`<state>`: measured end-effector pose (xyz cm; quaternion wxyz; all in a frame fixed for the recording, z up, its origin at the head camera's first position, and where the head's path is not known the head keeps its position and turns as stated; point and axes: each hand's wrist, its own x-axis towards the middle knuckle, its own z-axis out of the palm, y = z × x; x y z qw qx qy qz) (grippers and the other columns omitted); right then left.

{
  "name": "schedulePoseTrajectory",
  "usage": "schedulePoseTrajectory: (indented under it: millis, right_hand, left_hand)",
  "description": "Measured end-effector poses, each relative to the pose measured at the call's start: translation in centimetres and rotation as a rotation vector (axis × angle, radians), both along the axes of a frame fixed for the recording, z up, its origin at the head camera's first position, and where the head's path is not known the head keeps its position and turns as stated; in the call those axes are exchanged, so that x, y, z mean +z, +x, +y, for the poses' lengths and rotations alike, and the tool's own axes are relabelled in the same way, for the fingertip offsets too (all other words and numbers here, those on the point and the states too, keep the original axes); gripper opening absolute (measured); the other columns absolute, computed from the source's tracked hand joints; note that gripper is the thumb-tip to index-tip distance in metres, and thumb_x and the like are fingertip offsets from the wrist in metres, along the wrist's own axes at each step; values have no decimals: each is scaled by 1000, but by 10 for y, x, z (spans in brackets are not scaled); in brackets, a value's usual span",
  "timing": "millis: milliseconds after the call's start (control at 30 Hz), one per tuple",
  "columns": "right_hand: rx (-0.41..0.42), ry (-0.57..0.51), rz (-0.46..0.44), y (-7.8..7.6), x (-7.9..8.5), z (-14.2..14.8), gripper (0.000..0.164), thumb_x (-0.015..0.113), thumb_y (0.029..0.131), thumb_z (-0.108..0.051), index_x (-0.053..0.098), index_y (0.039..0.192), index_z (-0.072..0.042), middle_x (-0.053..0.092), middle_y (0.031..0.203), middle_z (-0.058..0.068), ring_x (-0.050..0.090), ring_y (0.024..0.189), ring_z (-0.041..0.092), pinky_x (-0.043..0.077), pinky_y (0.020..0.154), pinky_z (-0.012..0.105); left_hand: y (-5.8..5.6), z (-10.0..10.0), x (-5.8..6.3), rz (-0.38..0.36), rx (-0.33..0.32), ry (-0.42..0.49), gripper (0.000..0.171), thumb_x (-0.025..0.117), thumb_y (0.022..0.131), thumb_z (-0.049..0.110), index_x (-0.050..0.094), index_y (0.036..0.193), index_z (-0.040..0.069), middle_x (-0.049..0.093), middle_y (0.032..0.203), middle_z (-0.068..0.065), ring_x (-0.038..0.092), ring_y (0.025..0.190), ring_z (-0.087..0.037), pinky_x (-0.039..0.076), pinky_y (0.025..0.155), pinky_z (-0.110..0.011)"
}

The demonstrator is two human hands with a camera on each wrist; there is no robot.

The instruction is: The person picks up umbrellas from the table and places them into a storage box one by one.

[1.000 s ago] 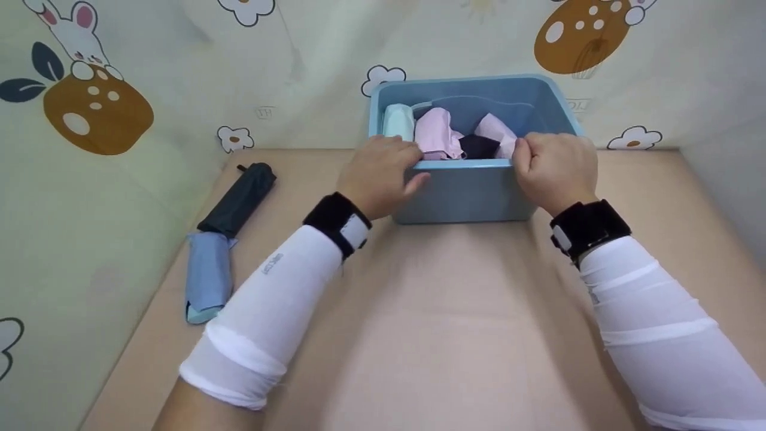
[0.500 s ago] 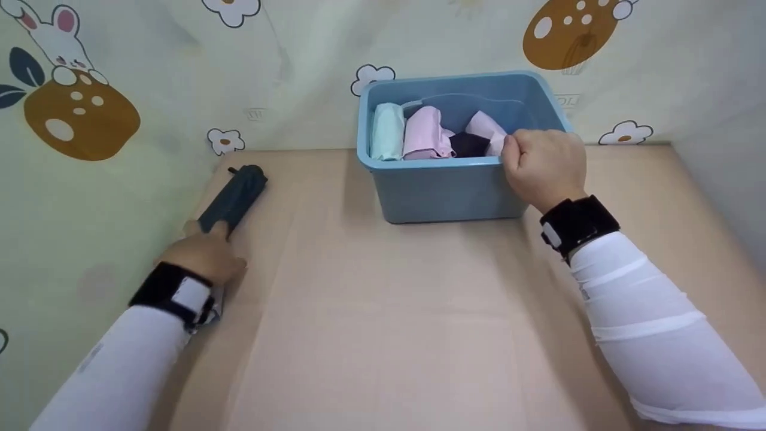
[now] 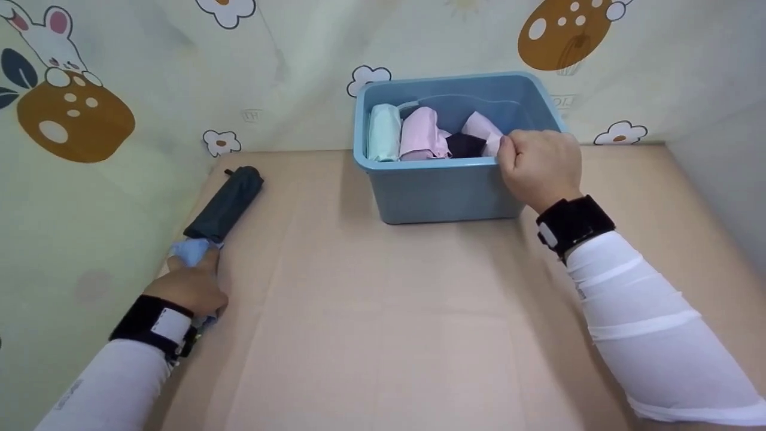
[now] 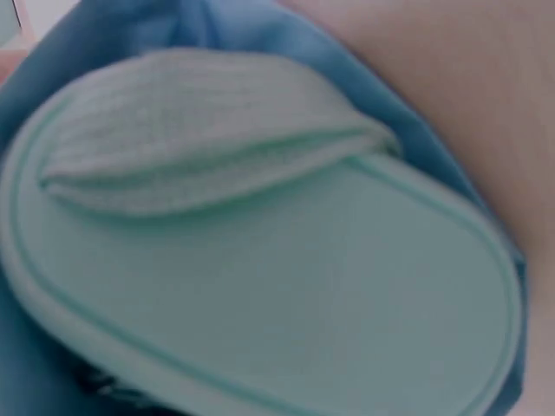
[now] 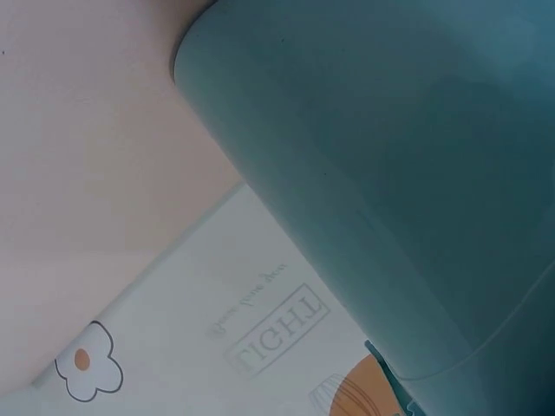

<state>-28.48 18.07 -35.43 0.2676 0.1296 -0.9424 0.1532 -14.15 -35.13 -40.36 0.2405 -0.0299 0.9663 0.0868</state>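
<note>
My left hand (image 3: 190, 290) grips a light blue folded umbrella (image 3: 190, 251) at the table's left side and hides most of it. Close up in the left wrist view is the mint oval end (image 4: 286, 286) of its handle, with a woven strap (image 4: 208, 130) across it. Just beyond lies a dark folded umbrella (image 3: 224, 203). At the back, my right hand (image 3: 541, 164) holds the front right rim of a blue plastic bin (image 3: 443, 194). Inside it are a mint roll (image 3: 383, 133), a pink bundle (image 3: 422, 134), a black piece (image 3: 465, 145) and a paler pink piece (image 3: 482, 129).
The table (image 3: 389, 317) has a beige cover and meets a patterned wall (image 3: 299, 78) at the back and left. Behind the bin the wall is close. The right wrist view is mostly filled by the bin's side (image 5: 390, 173).
My left hand has left the bin's front left rim, gone left to the light blue umbrella, and then drawn slightly nearer me. My right hand stays on the rim.
</note>
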Motion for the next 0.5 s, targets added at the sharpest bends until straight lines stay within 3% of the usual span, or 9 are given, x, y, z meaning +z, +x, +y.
schedulePoseTrajectory:
  millis: [33, 100, 167, 300, 400, 500]
  right_hand:
    - [0, -2, 7, 0, 0, 1, 53, 38, 105, -30, 50, 59, -8, 42, 52, 8, 42, 51, 29, 25, 52, 37]
    - [1, -5, 18, 0, 0, 1, 53, 38, 105, -30, 50, 59, -8, 42, 52, 8, 43, 51, 29, 25, 52, 36]
    - [7, -7, 30, -1, -1, 2, 53, 38, 105, -30, 50, 59, -8, 42, 52, 9, 44, 51, 31, 25, 52, 36]
    - [19, -6, 54, -2, -3, 2, 53, 39, 105, -31, 49, 58, -8, 42, 52, 8, 45, 52, 31, 25, 53, 36]
    - [45, -1, 103, -2, -6, 4, 54, 39, 105, -33, 47, 58, -8, 41, 52, 8, 45, 52, 31, 24, 53, 36]
    - [66, 12, 152, -3, -7, 5, 54, 39, 104, -34, 46, 57, -8, 40, 52, 8, 45, 52, 31, 23, 53, 36]
  left_hand:
    - [0, 0, 1, 0, 59, 42, 101, 68, 80, 9, 13, 162, -11, 23, 123, -62, 36, 102, -55, 48, 51, -37]
    - [-1, -1, 2, -6, 61, 44, 102, 69, 79, 9, 14, 163, -9, 24, 128, -64, 36, 104, -56, 49, 51, -37]
    - [-1, -3, 4, -7, 19, 24, 99, 70, 78, 7, 20, 162, -10, 29, 139, -59, 41, 99, -52, 48, 53, -35]
    - [-2, -5, 12, 11, 26, 50, 91, 67, 82, 7, 26, 162, -7, 46, 137, -51, 44, 93, -44, 48, 55, -34]
    - [-3, -2, 27, 57, 105, 95, 87, 59, 87, 11, 24, 165, 2, 42, 122, -56, 47, 93, -45, 50, 55, -38]
    - [-7, 10, 49, 142, 129, 120, 83, 54, 92, 14, 20, 167, 8, 32, 129, -61, 53, 100, -54, 52, 61, -40]
